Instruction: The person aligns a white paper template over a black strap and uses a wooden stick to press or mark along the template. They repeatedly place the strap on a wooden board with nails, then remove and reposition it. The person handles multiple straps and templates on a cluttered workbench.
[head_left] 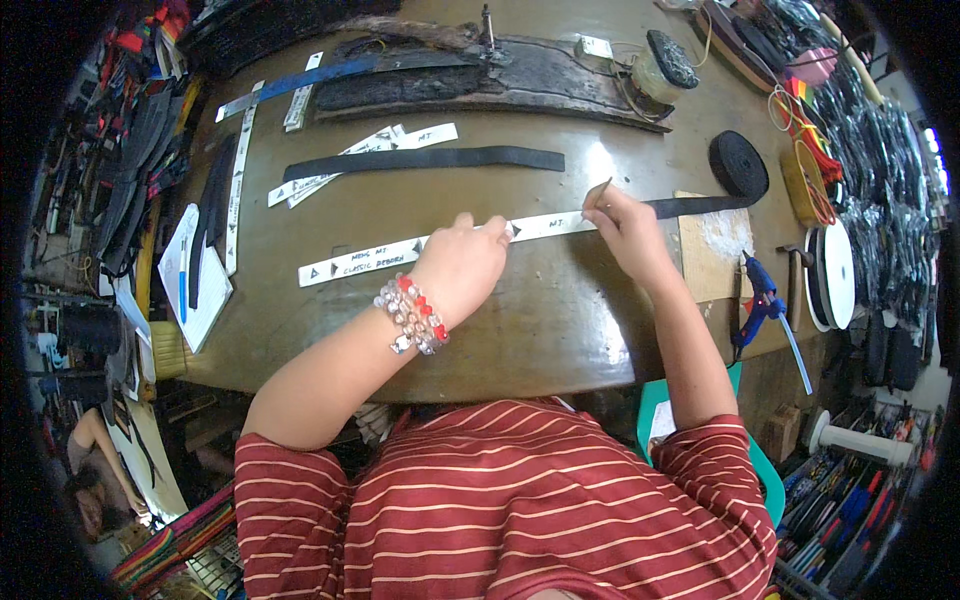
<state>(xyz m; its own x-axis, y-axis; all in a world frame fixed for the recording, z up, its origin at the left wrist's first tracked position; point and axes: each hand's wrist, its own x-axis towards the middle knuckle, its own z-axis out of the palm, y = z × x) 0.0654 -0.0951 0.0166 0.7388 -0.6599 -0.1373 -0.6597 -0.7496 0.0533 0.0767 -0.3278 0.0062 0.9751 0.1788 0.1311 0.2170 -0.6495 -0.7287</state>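
Two hands work along one long white paper strip [400,252], printed with small black arrows, that lies flat across the brown wooden worktop [560,320]. The left hand [462,262], with a red and silver beaded bracelet [412,316] on its wrist, rests knuckles up on the middle of the strip, fingers curled down and pressing it to the surface. The right hand [625,232] sits just beyond it along the same strip, fingertips pinched together on a small, thin brown tool [597,193] whose tip meets the strip's far edge. Past the right hand a black webbing strap [700,206] runs on in line with the strip to a coiled black roll [738,164]; whether the strip lies on top of that strap cannot be told here. Farther from both hands lie another long black strap [425,158] and a few more white paper strips [360,152]; near the right forearm rests a blue glue gun [762,300]. Judging by position, the tool stands roughly two thirds along the strip, so the short stretch beyond it looks unworked, though no marks or cuts can be made out on the part under and behind the left hand.
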